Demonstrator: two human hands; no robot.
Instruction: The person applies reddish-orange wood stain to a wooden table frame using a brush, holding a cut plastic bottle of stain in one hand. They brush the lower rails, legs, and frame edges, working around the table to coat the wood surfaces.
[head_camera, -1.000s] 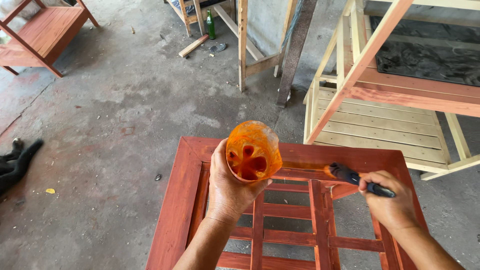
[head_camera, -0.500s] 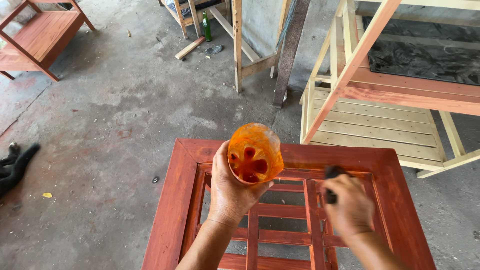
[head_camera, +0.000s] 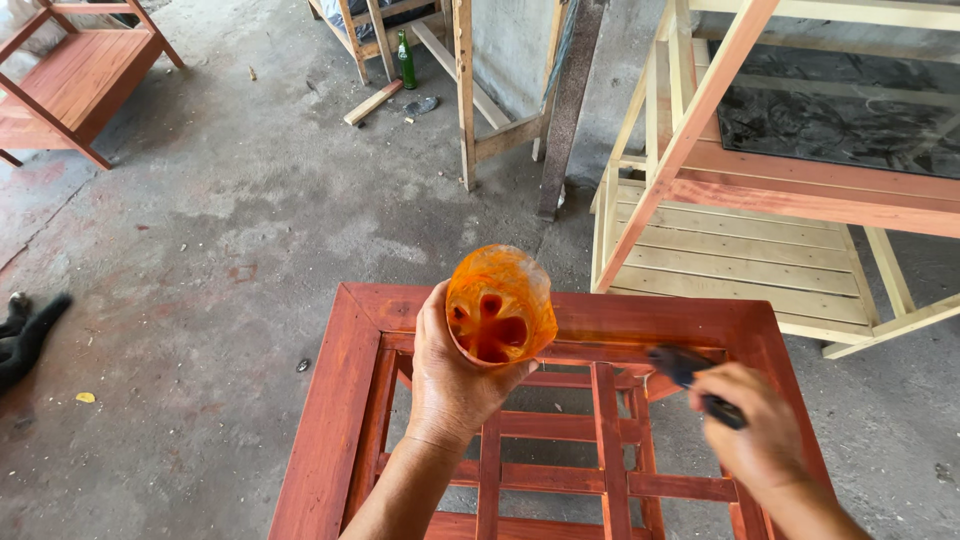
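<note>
Left hand (head_camera: 455, 375) grips an orange-stained plastic cup (head_camera: 500, 303) above the red-stained wooden frame (head_camera: 330, 420). Right hand (head_camera: 762, 432) — closed on a dark-handled brush (head_camera: 692, 372) — has swung from the frame's middle back toward its right rail, blurred mid-stroke; staining evidently continues there.

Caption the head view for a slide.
Left hand holds an orange-stained cut plastic bottle while right hand moves a dark-handled brush over a red-stained slatted wooden frame.
</note>
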